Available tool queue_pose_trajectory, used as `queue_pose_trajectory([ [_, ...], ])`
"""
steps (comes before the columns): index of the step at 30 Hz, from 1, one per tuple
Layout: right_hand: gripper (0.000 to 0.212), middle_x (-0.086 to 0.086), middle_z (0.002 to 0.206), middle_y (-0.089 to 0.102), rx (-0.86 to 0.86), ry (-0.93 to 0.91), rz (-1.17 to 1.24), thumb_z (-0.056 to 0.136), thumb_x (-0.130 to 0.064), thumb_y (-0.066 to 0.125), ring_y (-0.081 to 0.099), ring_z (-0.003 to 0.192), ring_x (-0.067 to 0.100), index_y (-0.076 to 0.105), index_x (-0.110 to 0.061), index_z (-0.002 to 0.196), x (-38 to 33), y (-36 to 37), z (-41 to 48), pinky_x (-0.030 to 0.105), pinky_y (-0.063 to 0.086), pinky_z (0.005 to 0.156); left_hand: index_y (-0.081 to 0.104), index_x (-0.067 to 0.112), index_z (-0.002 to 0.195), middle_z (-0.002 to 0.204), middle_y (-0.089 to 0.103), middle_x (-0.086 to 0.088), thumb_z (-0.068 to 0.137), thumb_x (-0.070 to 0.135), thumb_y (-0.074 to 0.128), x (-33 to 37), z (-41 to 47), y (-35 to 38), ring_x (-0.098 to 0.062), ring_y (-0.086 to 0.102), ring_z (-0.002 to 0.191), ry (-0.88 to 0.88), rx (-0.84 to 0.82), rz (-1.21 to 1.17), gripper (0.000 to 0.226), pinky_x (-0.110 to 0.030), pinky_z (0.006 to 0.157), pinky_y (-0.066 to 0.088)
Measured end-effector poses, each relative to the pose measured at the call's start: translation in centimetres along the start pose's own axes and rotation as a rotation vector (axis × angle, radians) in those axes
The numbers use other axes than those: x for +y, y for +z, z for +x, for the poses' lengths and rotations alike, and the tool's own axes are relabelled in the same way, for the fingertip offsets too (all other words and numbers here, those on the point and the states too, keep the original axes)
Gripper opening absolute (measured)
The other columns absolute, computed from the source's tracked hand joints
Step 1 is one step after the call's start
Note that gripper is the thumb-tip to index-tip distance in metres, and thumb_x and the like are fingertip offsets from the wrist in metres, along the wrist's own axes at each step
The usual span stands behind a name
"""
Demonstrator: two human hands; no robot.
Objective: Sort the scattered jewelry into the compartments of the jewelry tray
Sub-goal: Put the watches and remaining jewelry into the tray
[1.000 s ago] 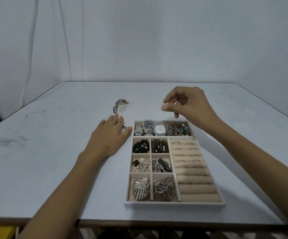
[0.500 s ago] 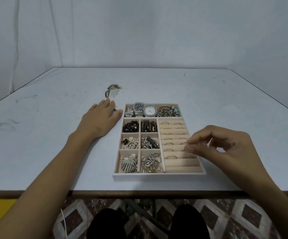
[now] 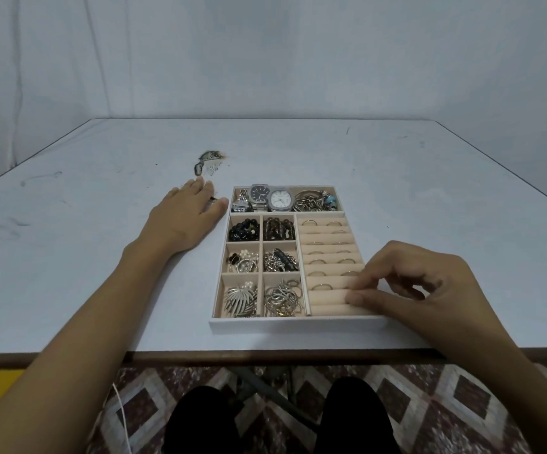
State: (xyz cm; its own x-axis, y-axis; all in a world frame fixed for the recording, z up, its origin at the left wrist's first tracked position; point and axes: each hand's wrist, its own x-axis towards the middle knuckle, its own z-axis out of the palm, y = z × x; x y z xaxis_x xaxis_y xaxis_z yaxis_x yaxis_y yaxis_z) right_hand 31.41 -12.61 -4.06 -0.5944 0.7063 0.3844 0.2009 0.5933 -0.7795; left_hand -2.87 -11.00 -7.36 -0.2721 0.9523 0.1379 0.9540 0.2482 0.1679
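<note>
The left hand (image 3: 180,221) lies flat on the table (image 3: 69,244), fingers straight, just beside the far left corner of the tray (image 3: 298,323). The right hand (image 3: 423,290) is at the ring rolls (image 3: 328,298), fingers curled, thumb and forefinger tips together; whether they pinch a ring cannot be told. Between the hands lie the filled compartments, with the watches (image 3: 269,198) beyond.

Left hand (image 3: 183,221) flat on surface (image 3: 298,152), palm down, fingers straight, thumb just beside far-left corner of jewelry tray (image 3: 282,324). Beyond its fingertips: dark patch with small silvery bits (image 3: 208,162). Right hand (image 3: 413,290) over tray's near-right corner, fingers curled, thumb and forefinger tips on ring rolls (image 3: 328,298); any pinched item unclear. Two watches (image 3: 280,199) in tray's far row, just right of left thumb.
</note>
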Motion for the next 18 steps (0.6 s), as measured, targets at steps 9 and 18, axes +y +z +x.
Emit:
queue_pose_trajectory([
  [9, 0.02, -0.003, 0.087, 0.069, -0.03, 0.068, 0.081, 0.069, -0.047, 0.072, 0.062, 0.079, 0.017, 0.075, -0.03, 0.079, 0.36, -0.18, -0.03, 0.03, 0.052, 0.071, 0.028, 0.008, 0.148, 0.157, 0.023, -0.012, 0.098, 0.052, 0.019, 0.08, -0.06, 0.12, -0.022, 0.017, 0.146, 0.011, 0.01, 0.004, 0.067, -0.04, 0.118, 0.014],
  [18, 0.015, 0.0, 0.076, 0.063, 0.005, 0.166, 0.156, 0.069, -0.031, 0.073, 0.063, 0.08, 0.034, 0.074, -0.029, 0.084, 0.06, 0.21, 0.14, 0.056, 0.051, 0.072, 0.029, 0.008, 0.147, 0.156, 0.023, -0.012, 0.099, 0.052, 0.022, -0.04, 0.05, 0.18, -0.021, 0.016, 0.147, 0.018, 0.006, 0.004, 0.066, -0.041, 0.118, 0.014],
])
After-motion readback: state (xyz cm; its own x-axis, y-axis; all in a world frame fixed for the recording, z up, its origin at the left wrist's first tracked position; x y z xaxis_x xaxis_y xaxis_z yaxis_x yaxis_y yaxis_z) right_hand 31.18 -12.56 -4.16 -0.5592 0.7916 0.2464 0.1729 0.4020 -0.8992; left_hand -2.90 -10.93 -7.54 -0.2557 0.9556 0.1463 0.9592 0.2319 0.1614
